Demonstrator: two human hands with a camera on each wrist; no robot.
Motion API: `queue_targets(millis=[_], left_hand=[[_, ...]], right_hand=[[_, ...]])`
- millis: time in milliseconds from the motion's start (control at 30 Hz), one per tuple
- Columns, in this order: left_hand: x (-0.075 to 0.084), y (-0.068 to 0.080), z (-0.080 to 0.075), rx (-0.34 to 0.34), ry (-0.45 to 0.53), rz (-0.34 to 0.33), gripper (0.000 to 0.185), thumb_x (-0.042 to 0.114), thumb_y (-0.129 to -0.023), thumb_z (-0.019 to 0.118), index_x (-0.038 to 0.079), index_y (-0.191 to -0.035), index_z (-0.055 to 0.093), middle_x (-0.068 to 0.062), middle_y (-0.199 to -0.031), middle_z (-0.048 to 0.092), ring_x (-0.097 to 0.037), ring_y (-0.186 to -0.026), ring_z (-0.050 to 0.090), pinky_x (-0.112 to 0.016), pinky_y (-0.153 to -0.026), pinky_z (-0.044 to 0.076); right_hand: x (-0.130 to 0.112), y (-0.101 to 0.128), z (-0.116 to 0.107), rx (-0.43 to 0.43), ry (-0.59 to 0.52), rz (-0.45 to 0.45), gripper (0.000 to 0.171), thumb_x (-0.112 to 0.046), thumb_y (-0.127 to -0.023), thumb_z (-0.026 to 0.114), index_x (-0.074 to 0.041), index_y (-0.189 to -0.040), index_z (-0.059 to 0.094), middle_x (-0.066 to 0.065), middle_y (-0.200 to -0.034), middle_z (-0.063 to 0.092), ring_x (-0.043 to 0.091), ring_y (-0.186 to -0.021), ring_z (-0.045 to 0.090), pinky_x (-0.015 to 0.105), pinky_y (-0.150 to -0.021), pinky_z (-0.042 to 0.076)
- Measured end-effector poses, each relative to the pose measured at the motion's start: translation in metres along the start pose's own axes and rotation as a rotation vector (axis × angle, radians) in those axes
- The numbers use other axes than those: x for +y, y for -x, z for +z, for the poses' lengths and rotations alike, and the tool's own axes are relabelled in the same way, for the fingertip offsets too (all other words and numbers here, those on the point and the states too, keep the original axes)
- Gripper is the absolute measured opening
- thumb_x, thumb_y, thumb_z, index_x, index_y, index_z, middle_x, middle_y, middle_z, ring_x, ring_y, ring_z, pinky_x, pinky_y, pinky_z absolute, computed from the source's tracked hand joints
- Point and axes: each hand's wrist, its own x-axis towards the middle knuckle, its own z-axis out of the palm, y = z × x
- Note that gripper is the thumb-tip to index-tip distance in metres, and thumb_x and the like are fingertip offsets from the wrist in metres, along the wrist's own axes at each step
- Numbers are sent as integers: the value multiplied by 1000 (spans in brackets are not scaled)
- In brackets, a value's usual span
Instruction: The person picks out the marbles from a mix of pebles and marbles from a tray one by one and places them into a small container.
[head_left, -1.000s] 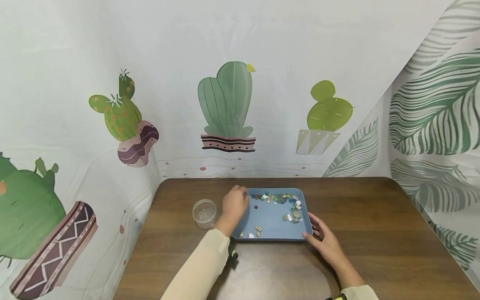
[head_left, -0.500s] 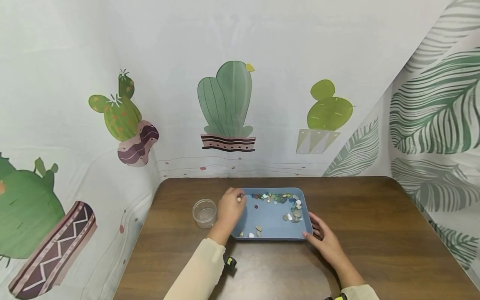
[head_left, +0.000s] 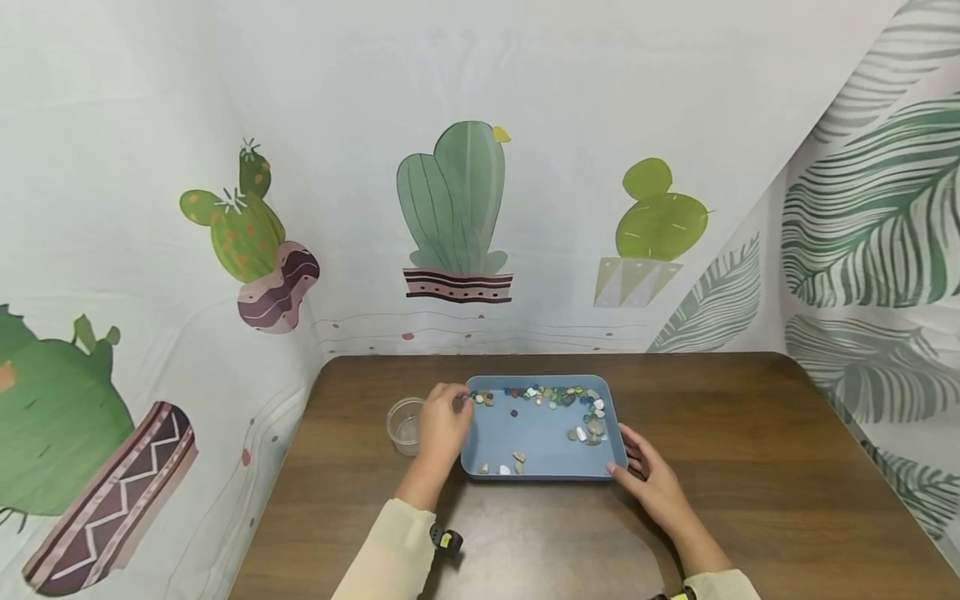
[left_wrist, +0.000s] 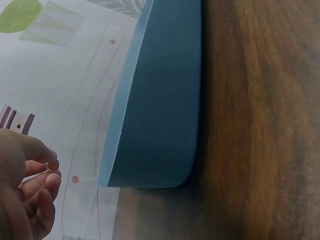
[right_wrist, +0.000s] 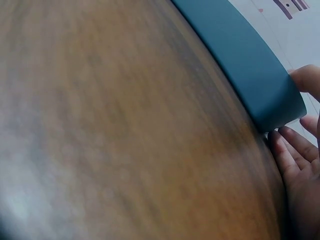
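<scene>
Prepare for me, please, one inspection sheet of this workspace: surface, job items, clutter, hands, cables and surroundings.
Surface: brown wood-grain tabletop.
Job items: blue rectangular tray with multicoloured pebbles, mostly along its far and right sides; clear round container left of it, partly hidden.
Clutter: nothing seen.
Left hand: pinches a small round pebble near the tray's far left corner.
Right hand: grips the tray near its near right corner.
Cables: nothing seen.
Surroundings: white backdrop printed with cacti and leaves.

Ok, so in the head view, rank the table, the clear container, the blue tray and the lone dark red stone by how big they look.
Table
Blue tray
Clear container, partly hidden by the left hand
Lone dark red stone
</scene>
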Motion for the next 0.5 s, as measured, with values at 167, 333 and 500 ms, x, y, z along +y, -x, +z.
queue_targets(millis=[167,333,500], left_hand=[[-6,3,-9,53,30,-36,12,8,-84,77,7,-96,76,-7,-95,72,-20,-80,67,-34,-69,55],[-12,7,-19,108,50,-60,9,7,-83,77,7,-92,75,-6,-91,70,-14,-69,59,-27,-61,50],[-17,10,-29,161,26,-52,8,6,-82,77,7,-90,75,-6,-89,71,-15,-66,59,-32,-68,50]], right_hand=[[1,0,1,1,-7,-10,74,-28,-93,74,-14,-155,37,18,-156,43,34,-138,47,2,-94,38],[1,0,1,9,1,-14,74,-27,-92,75,-14,-155,37,18,-156,44,35,-136,47,2,-94,39],[-1,-1,1,8,11,-4,74,-28,-93,74,-14,-155,37,18,-156,44,34,-137,47,2,-94,38]])
